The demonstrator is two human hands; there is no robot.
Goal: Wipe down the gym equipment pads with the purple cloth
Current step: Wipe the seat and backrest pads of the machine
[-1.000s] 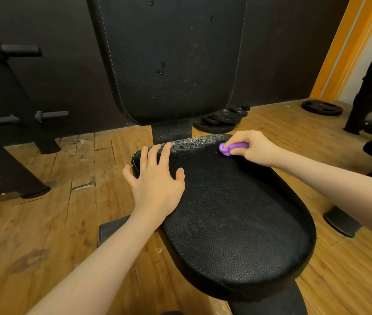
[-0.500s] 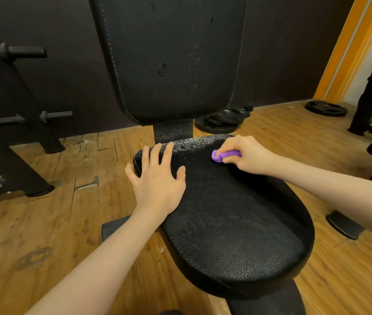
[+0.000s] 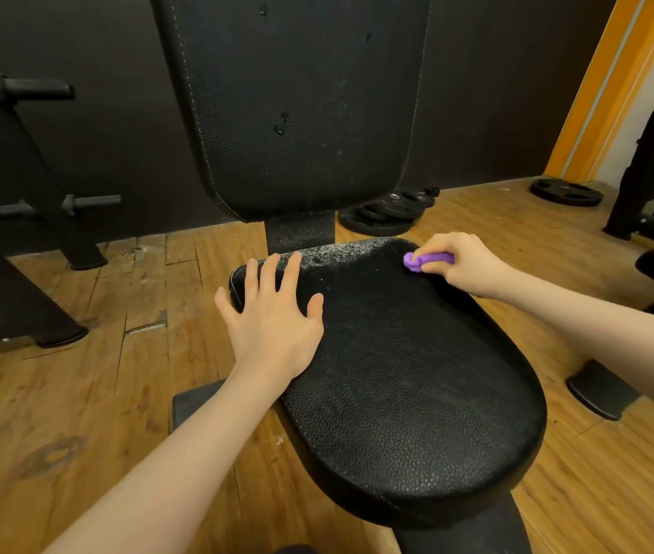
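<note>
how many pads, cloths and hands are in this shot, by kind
pads: 2, the seat pad and the back pad
purple cloth: 1, bunched in the right hand
hands: 2, with the left hand flat on the seat pad
total: 5

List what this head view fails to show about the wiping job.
- Bunched purple cloth: mostly hidden inside the right hand.
- Upright black leather back pad: top cut off by the frame edge.
- Black leather seat pad: corner under the flat left hand is covered.
</note>
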